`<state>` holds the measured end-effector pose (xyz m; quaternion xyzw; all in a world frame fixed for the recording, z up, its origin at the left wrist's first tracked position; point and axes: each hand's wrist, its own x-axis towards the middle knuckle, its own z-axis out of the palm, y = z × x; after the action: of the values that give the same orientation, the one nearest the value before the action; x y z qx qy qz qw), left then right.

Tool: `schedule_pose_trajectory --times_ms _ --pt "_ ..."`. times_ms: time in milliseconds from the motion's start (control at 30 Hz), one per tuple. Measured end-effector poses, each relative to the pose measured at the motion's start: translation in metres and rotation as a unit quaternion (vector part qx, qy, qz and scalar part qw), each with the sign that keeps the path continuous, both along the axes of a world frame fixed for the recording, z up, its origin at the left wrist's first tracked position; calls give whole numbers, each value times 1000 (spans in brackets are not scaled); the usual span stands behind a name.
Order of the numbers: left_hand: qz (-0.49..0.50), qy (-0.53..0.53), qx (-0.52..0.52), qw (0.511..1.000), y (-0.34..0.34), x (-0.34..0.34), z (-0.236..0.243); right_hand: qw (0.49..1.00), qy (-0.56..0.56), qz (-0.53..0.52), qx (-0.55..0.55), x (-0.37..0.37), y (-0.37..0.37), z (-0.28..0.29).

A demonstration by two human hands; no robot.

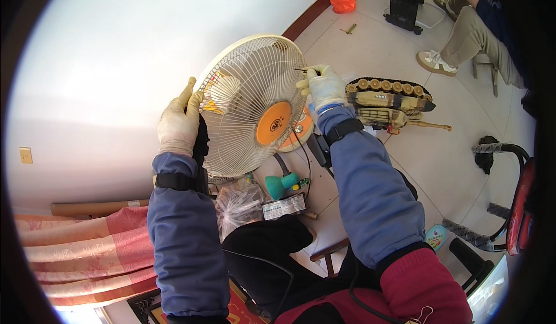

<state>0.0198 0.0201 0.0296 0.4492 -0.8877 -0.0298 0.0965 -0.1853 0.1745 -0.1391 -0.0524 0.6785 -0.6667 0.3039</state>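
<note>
- Blue left sleeve (185, 243) and right sleeve (376, 190) sit nearest the camera, reaching up from the lower edge.
- Left hand (178, 124), in a pale glove, centre-left: fingers closed around the edge of the fan (252, 101), one finger pointing up along it.
- Right hand (325, 86), same glove, upper centre: fingers curled in a pinch on a thin dark rod (300, 69) at the fan's right edge; can't tell if its tip touches.
- Fan fills centre of frame, face tilted; probably light for its size but awkward. Wires look thin, likely to bend; cream rim (234, 47) seems stiffer, best hold, though gloves may slip on smooth plastic.
- Orange base (305, 120) just behind, right of the orange hub; dark cord (303, 148) hangs below, could snag.
- Below fan: green lamp (277, 186), printed box (284, 207), clear plastic bag (237, 205), crowding any lowering.
- Right of right hand: toy tank (385, 101), near, limits elbow room.
- Upper right: another person's leg (472, 37), well apart.
</note>
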Motion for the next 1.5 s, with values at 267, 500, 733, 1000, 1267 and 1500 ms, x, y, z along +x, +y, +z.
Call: schedule_pose_trajectory --times_ms 267,500,733,1000,1267,1500 --pt "9 -5 3 1000 3 -2 2 950 127 174 227 -5 -3 9" --pt "18 -14 0 1000 7 -1 3 988 67 77 114 -9 4 21" --pt "7 -9 -4 1000 5 -1 1 992 80 59 80 -10 0 15" --pt "2 -5 -5 1000 3 0 0 979 131 83 131 -11 1 21" --pt "9 -6 6 1000 6 -1 2 977 140 80 141 -9 -1 15" --pt "0 -10 -6 1000 9 -1 3 921 299 99 228 -6 -8 9"
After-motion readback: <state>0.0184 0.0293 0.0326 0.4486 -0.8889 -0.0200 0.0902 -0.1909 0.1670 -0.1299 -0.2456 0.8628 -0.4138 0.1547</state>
